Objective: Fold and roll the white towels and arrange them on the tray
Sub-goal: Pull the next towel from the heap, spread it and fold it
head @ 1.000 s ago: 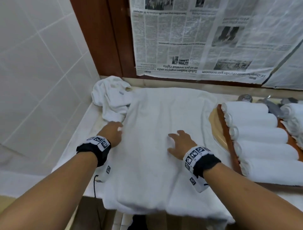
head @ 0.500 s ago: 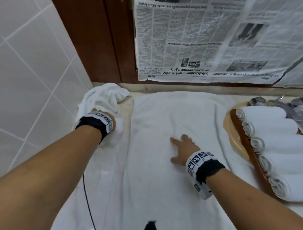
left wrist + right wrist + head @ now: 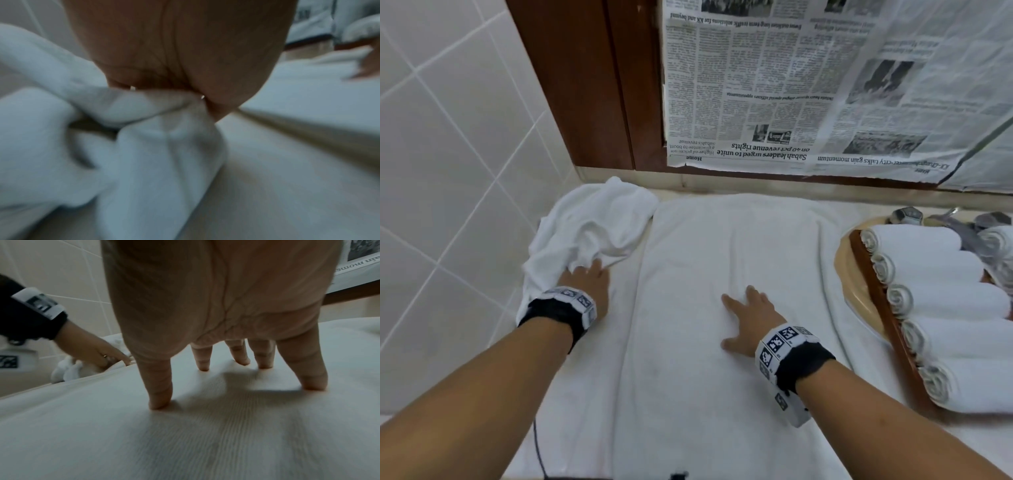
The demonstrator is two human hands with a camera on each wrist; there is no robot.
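- Your left hand point(image 3: 585, 284) grips one crumpled white towel point(image 3: 592, 226), the fingers bunching a fold of cloth; the left wrist view point(image 3: 180, 48) shows that fold caught under the hand point(image 3: 144, 104). This towel lies at the upper left of the head frame, against the tiled wall point(image 3: 448, 171).
- Your right hand point(image 3: 748, 318) rests on the flat white towel point(image 3: 722, 240) in the centre of the frame, all five fingers point(image 3: 160, 394) spread and straight, their tips pressing the cloth point(image 3: 185, 443).
- The two hands are well apart; the crumpled towel's edge touches the flat one's left side.
- At the right edge, five rolled towels point(image 3: 945, 298) lie side by side on one wooden tray point(image 3: 883, 308), spiral ends facing left. A sixth roll point(image 3: 996, 240) shows partly at the far right.
- Under the tray sits one round beige plate or basin point(image 3: 859, 301); which of the two, you cannot tell.
- One newspaper sheet point(image 3: 808, 85) hangs upside down across the top, beside a brown wooden frame point(image 3: 585, 85).
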